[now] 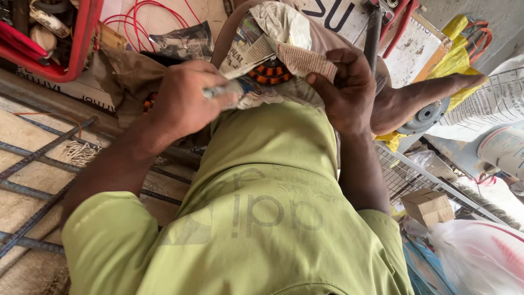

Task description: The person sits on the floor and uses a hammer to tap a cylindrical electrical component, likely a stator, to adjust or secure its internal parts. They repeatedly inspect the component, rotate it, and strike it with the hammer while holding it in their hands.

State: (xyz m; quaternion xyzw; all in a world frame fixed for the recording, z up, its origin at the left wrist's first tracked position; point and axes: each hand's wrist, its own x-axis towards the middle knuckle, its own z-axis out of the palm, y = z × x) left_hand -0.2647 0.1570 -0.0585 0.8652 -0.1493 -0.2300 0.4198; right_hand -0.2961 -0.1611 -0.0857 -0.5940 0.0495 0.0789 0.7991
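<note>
Looking down from the head camera, the left hand [183, 101] was closed around one crumpled end of a newspaper wrapping [273, 41], while the right hand [344, 87] pinched its opposite edge between thumb and fingers. Inside the paper, on the person's lap, sat an orange-and-black wound coil [270, 72], partly uncovered. A small cardboard box [428, 206] lay well apart at right.

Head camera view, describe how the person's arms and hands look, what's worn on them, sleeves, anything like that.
Both hands are bare: the left hand and the right hand show no gloves, and no rings or watch can be seen. The forearms are uncovered. Short sleeves of a light green shirt end above the elbows; the shirt has faded grey lettering across the front.
</note>
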